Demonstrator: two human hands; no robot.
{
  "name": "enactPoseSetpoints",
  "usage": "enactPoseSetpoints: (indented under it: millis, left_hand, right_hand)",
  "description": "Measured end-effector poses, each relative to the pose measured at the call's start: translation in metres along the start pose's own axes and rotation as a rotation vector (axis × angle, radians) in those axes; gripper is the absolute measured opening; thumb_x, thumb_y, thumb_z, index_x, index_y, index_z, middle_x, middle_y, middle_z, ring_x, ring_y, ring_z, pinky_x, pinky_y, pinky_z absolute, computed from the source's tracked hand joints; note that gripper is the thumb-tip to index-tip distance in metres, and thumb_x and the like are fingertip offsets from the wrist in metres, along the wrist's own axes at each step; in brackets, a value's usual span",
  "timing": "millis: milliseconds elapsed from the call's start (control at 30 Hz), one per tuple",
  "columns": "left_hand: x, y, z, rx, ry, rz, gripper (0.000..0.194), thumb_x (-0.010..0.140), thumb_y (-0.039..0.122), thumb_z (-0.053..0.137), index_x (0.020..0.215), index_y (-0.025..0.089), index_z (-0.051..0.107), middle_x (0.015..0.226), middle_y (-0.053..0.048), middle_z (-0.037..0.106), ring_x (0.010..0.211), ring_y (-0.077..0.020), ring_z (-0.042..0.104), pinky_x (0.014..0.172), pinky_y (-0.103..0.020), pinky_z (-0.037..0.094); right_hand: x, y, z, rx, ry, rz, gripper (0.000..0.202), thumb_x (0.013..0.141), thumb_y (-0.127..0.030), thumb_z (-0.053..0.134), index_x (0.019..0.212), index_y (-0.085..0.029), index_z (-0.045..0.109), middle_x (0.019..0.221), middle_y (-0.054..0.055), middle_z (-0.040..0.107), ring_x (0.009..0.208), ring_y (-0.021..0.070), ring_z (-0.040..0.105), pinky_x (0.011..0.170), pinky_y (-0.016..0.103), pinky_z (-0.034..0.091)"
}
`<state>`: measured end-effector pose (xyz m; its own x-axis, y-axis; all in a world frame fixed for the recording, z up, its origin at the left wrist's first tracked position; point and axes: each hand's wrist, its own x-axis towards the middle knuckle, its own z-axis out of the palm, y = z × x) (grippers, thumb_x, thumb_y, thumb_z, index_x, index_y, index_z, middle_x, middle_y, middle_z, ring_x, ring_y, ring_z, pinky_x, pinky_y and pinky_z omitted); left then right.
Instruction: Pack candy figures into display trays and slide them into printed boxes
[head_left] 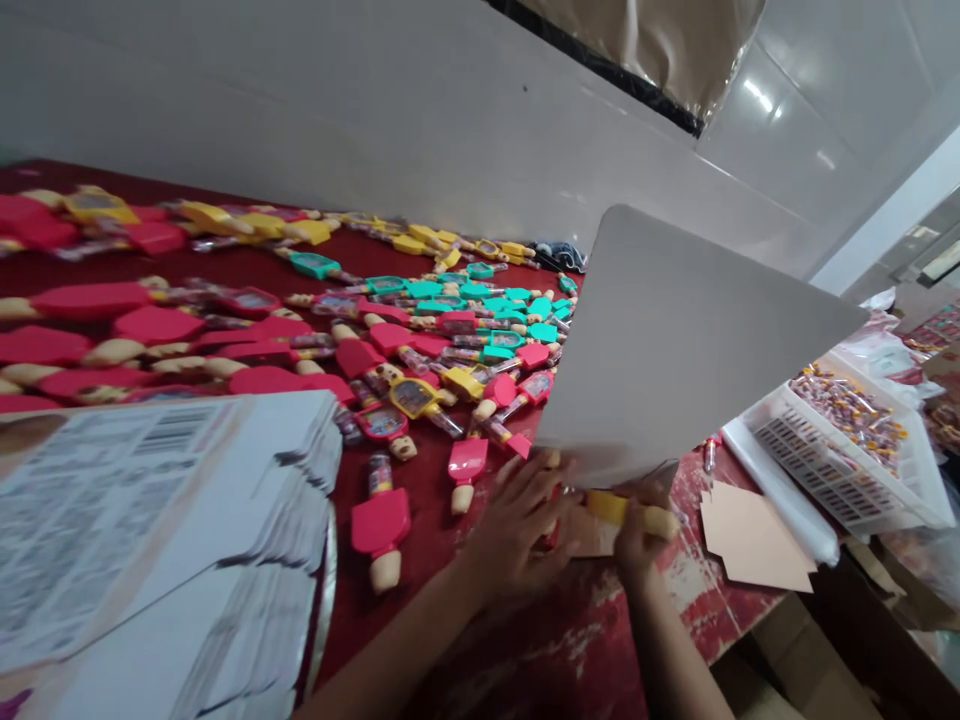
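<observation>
A grey cardboard box with its tall flap (682,340) raised stands at the table's right part, its inside mostly hidden by my hands. My left hand (517,525) lies at the box's left side with fingers stretched out, near a red piece partly hidden beneath it. My right hand (637,535) is closed around a yellow toy (607,507) with a beige rounded end, over the box's near part. Left of my hands lie several toy-shaped candy holders, such as a pink one (381,520), another pink one (466,460) and a yellow one (414,397).
Rows of pink, yellow and green toys (517,305) cover the red table (360,620) toward the wall. A stack of printed cards (187,520) stands at the left front. On the right are beige card sheets (754,540) and a white basket (810,460) of small wrapped candies.
</observation>
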<state>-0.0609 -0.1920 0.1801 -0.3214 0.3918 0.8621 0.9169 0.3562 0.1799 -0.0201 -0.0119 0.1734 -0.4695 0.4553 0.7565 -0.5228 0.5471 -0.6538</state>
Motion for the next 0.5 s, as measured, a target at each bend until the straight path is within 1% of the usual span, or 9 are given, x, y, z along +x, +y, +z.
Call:
enactPoseSetpoints:
  millis: [67,100,133,200,267,333,433,467,500]
  left_hand:
    - [0.006,-0.009,0.016,-0.044,0.043,0.001,0.015,0.083,0.015,0.048,0.091,0.017,0.06,0.102,-0.009,0.065,0.12,-0.0255,0.047,0.102,-0.044,0.04]
    - [0.007,-0.011,0.023,-0.078,0.087,-0.013,0.014,0.081,0.01,0.047,0.084,0.018,0.059,0.095,-0.007,0.065,0.116,-0.0234,0.05,0.1,-0.042,0.042]
    - [0.007,-0.012,0.028,-0.098,0.133,-0.03,0.014,0.08,0.008,0.047,0.08,0.018,0.056,0.09,-0.006,0.064,0.114,-0.0226,0.051,0.099,-0.041,0.043]
    - [0.007,-0.011,0.034,-0.102,0.191,-0.036,0.012,0.078,0.007,0.048,0.077,0.017,0.054,0.088,-0.006,0.062,0.112,-0.0231,0.051,0.098,-0.041,0.045]
    - [0.006,-0.009,0.035,-0.106,0.202,-0.023,0.011,0.078,0.007,0.048,0.076,0.017,0.053,0.089,-0.006,0.061,0.113,-0.0236,0.051,0.096,-0.04,0.047]
    - [0.005,-0.008,0.034,-0.119,0.19,-0.018,0.011,0.077,0.007,0.048,0.076,0.016,0.053,0.09,-0.007,0.061,0.114,-0.0235,0.051,0.096,-0.039,0.048]
    - [0.004,-0.007,0.032,-0.122,0.195,-0.021,0.011,0.077,0.007,0.047,0.076,0.016,0.053,0.09,-0.008,0.061,0.114,-0.0232,0.051,0.097,-0.039,0.048]
    - [0.004,-0.007,0.032,-0.126,0.197,-0.024,0.012,0.076,0.006,0.046,0.076,0.016,0.053,0.09,-0.008,0.061,0.114,-0.0231,0.051,0.097,-0.039,0.048]
    - [0.004,-0.007,0.032,-0.133,0.195,-0.029,0.012,0.076,0.005,0.047,0.076,0.016,0.052,0.091,-0.008,0.061,0.114,-0.0232,0.051,0.097,-0.039,0.047]
  right_hand:
    - [-0.005,0.011,0.02,-0.031,-0.149,-0.159,0.01,0.085,-0.02,0.048,0.075,-0.019,0.048,0.07,0.002,0.061,0.066,0.0131,0.061,0.062,0.026,0.05]
    - [-0.007,0.014,0.028,-0.046,-0.197,-0.21,0.009,0.084,-0.019,0.048,0.075,-0.019,0.048,0.07,0.001,0.062,0.064,0.0122,0.061,0.06,0.024,0.05]
    - [-0.008,0.016,0.033,-0.073,-0.23,-0.24,0.008,0.083,-0.017,0.049,0.076,-0.019,0.049,0.069,0.0,0.061,0.061,0.011,0.06,0.057,0.022,0.048]
    - [-0.006,0.018,0.038,-0.13,-0.265,-0.242,0.007,0.082,-0.017,0.05,0.076,-0.019,0.049,0.062,-0.002,0.057,0.053,0.0093,0.055,0.05,0.019,0.045]
    - [-0.004,0.018,0.036,-0.168,-0.273,-0.21,0.01,0.081,-0.018,0.049,0.072,-0.019,0.046,0.057,-0.004,0.051,0.048,0.0091,0.049,0.046,0.02,0.042]
    - [-0.005,0.018,0.03,-0.193,-0.279,-0.194,0.012,0.082,-0.019,0.048,0.07,-0.02,0.044,0.055,-0.003,0.049,0.046,0.0095,0.047,0.045,0.021,0.041]
    - [-0.017,0.02,0.019,-0.206,-0.337,-0.247,0.007,0.082,-0.022,0.051,0.075,-0.019,0.052,0.06,0.0,0.056,0.051,0.0116,0.052,0.048,0.023,0.044]
    - [-0.02,0.023,0.016,-0.206,-0.337,-0.231,0.007,0.082,-0.023,0.051,0.077,-0.019,0.054,0.062,0.001,0.058,0.053,0.0122,0.054,0.049,0.024,0.046]
    - [-0.023,0.027,0.015,-0.203,-0.313,-0.184,0.01,0.084,-0.025,0.049,0.078,-0.019,0.054,0.063,0.001,0.058,0.054,0.0124,0.054,0.05,0.024,0.046]
